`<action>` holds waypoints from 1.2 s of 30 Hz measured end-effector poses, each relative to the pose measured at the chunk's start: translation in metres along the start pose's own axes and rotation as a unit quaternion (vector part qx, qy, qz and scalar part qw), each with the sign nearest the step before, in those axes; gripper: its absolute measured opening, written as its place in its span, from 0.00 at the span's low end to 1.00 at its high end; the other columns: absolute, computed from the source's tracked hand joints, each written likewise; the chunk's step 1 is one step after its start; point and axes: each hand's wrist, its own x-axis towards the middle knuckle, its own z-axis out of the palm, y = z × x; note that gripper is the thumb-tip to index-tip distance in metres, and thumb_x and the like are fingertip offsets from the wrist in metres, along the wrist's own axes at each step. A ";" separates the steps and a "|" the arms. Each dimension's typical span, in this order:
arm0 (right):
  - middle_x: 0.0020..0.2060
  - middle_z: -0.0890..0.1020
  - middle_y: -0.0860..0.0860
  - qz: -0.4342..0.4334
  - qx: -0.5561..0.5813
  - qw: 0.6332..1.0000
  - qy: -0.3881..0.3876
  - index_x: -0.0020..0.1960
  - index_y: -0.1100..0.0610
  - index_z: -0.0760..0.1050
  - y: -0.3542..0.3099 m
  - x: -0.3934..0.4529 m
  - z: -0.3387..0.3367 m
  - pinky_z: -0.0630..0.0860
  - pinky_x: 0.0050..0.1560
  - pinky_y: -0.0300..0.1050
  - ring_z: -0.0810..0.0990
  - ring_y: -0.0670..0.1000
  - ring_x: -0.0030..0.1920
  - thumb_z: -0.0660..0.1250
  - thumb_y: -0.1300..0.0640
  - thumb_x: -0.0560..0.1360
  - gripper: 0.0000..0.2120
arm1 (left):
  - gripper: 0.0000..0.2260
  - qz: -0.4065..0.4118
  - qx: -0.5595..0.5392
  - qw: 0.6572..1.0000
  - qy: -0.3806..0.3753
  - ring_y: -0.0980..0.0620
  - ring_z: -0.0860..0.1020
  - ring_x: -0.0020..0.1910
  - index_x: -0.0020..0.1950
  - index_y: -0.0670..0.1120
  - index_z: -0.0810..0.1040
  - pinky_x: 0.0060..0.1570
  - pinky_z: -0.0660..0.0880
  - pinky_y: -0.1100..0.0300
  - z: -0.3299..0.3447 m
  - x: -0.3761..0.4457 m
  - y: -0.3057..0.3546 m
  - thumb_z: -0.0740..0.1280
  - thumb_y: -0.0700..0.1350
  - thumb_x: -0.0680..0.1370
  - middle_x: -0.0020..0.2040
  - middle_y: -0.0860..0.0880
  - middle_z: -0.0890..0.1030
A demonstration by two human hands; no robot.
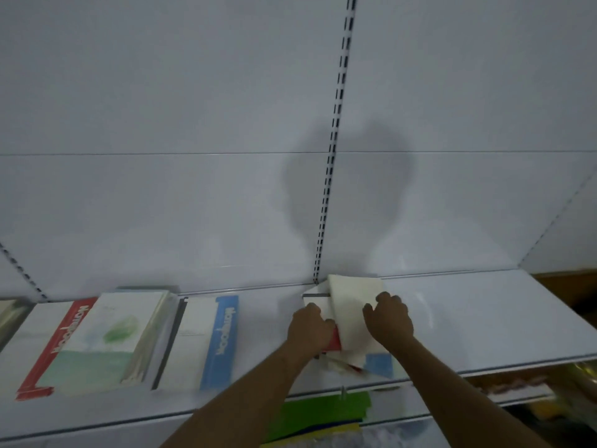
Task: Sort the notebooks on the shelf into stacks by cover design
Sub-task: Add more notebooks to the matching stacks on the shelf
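Note:
On the white shelf (484, 318), a loose pile of notebooks (352, 305) lies at the middle. My left hand (308, 328) grips the pile's left side, where a red cover shows. My right hand (389, 318) holds a cream-covered notebook lifted at a tilt on top. A blue cover (378, 365) peeks out below. To the left lie a blue-striped notebook (206, 341), a green-and-white notebook (109, 337) and, under it, a red-striped notebook (42, 347).
A slotted black-and-white upright (336, 140) runs up the white back panel behind the pile. Below the shelf's front edge, green and yellow items (323, 418) sit on a lower shelf. Wooden and dark items (568, 286) show at the far right.

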 end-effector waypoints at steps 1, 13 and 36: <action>0.61 0.71 0.57 0.001 -0.053 0.999 -0.009 0.65 0.59 0.67 0.014 0.001 -0.003 0.71 0.60 0.51 0.71 0.57 0.62 0.61 0.44 0.77 0.24 | 0.17 0.000 0.004 1.000 -0.009 0.46 0.77 0.56 0.61 0.38 0.72 0.52 0.74 0.59 0.011 0.000 0.008 0.63 0.47 0.78 0.55 0.43 0.78; 0.64 0.68 0.57 0.040 0.026 0.989 -0.141 0.68 0.60 0.60 0.051 0.009 0.003 0.69 0.63 0.50 0.69 0.56 0.65 0.70 0.42 0.71 0.36 | 0.18 -0.111 0.088 0.989 0.044 0.47 0.79 0.52 0.57 0.41 0.74 0.40 0.75 0.61 0.072 0.011 0.039 0.70 0.48 0.72 0.56 0.44 0.78; 0.63 0.68 0.56 -0.014 0.006 0.994 -0.110 0.66 0.60 0.60 0.069 0.013 -0.002 0.71 0.61 0.47 0.69 0.54 0.64 0.71 0.41 0.70 0.36 | 0.18 -0.125 0.040 0.988 0.075 0.49 0.78 0.50 0.56 0.46 0.66 0.44 0.80 0.58 0.089 0.000 0.047 0.70 0.47 0.72 0.52 0.47 0.78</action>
